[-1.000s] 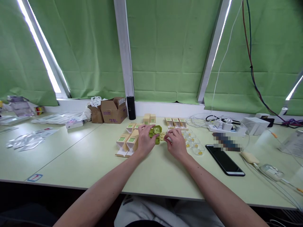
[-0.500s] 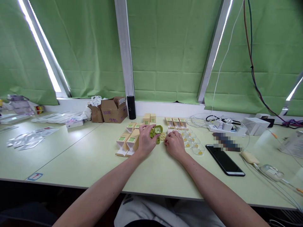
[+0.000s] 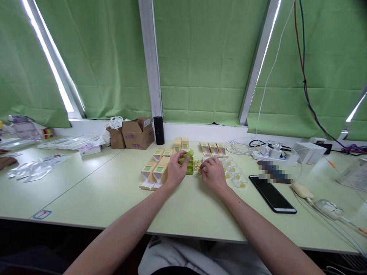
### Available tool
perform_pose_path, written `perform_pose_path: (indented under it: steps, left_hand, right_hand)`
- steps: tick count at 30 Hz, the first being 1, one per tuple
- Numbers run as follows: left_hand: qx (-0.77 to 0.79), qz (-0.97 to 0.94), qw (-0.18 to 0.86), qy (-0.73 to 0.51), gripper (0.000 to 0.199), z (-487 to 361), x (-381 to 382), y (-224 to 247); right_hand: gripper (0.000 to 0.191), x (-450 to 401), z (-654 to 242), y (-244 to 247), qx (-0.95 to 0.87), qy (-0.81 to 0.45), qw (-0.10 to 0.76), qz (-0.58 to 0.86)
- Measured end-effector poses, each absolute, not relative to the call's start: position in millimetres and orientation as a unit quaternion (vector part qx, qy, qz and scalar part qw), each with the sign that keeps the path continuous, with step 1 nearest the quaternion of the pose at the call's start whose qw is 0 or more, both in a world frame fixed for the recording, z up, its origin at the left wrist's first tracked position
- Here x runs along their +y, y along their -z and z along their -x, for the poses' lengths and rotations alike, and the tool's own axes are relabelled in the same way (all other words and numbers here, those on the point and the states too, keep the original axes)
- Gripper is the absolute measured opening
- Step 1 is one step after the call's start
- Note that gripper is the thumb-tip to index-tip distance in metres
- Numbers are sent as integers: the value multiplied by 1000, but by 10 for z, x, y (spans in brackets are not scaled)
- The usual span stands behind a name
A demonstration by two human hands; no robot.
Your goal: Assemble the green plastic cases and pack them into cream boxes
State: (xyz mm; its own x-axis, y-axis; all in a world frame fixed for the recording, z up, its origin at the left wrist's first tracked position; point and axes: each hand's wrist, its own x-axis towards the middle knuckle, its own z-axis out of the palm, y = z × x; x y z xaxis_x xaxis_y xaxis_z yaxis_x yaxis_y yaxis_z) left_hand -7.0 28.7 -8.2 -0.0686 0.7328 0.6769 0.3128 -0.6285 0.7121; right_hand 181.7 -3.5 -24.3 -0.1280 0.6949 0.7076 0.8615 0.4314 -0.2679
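Observation:
My left hand [image 3: 178,168] is closed on a small green box [image 3: 189,152], gripped between thumb and fingers and tilted above the table. Below it stand more green boxes [image 3: 189,168], partly covered by my fingers. A cluster of little yellow square pieces [image 3: 196,165] lies between my two hands. The fingers of my right hand [image 3: 212,172] are drawn together just right of that cluster; a small yellowish thing seems to be at the fingertips, too small to name. Clear plastic cups with yellow centres [image 3: 237,177] sit to its right, some hidden behind the hand.
Open kraft cartons with green labels [image 3: 155,172] stand left of my left hand, more cartons [image 3: 217,149] behind. A phone [image 3: 272,193], a power strip [image 3: 275,154] and cables lie right. Cardboard boxes [image 3: 137,133] stand at the back. Another person's hand [image 3: 7,162] shows at the left edge.
The green box in my left hand has turned, so its inside no longer faces me. My right hand has shifted slightly. Another person's hand has come in at the left edge.

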Motion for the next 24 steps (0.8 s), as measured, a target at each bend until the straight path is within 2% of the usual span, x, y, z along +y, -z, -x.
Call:
perform_pose_path:
  steps: [7, 11, 18, 24]
  left_hand:
    - [344, -532, 426, -646, 51, 62, 270, -27]
    - [332, -462, 514, -642, 53, 100, 238, -94]
    - [347, -397, 554, -644, 51, 155, 279, -122]
    - [349, -440, 544, -623, 48, 187, 284, -124]
  right_hand:
    - [15, -58, -1799, 246, -760, 66, 424, 489]
    - [14, -68, -1795, 238, -757, 61, 427, 490]
    - [15, -86, -1791, 217, -755, 57, 425, 497]
    - [14, -90, -1799, 202, -749, 50, 433, 499]
